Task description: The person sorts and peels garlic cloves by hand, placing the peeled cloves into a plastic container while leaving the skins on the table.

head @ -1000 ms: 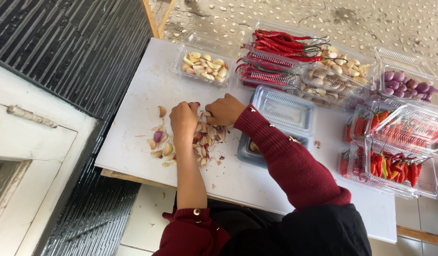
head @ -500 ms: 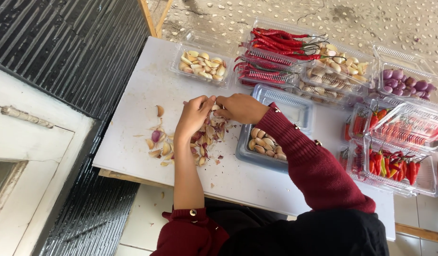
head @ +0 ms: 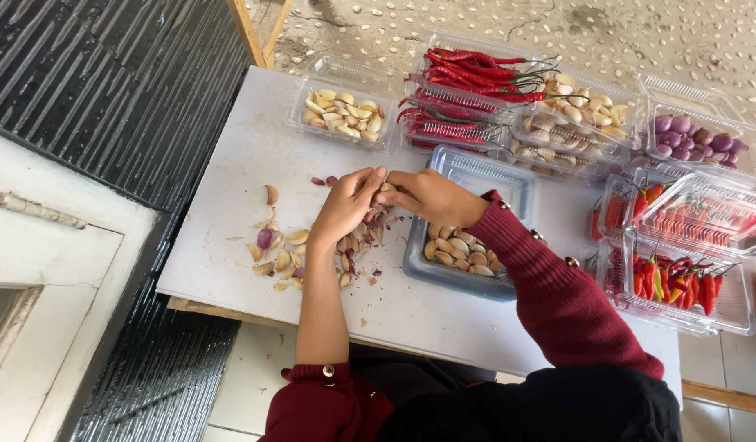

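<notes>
Both hands meet mid-table: left hand (head: 345, 206) and right hand (head: 431, 196) pinch fingertips together on a garlic clove (head: 387, 187), above the scattered peels (head: 284, 254). Just right sits the clear tray (head: 509, 184) of peeled cloves; red chillies (head: 468, 69) lie far.

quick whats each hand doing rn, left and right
Left hand: fingers pinched on a small garlic clove.
Right hand: fingers closed on the same garlic clove.
</notes>
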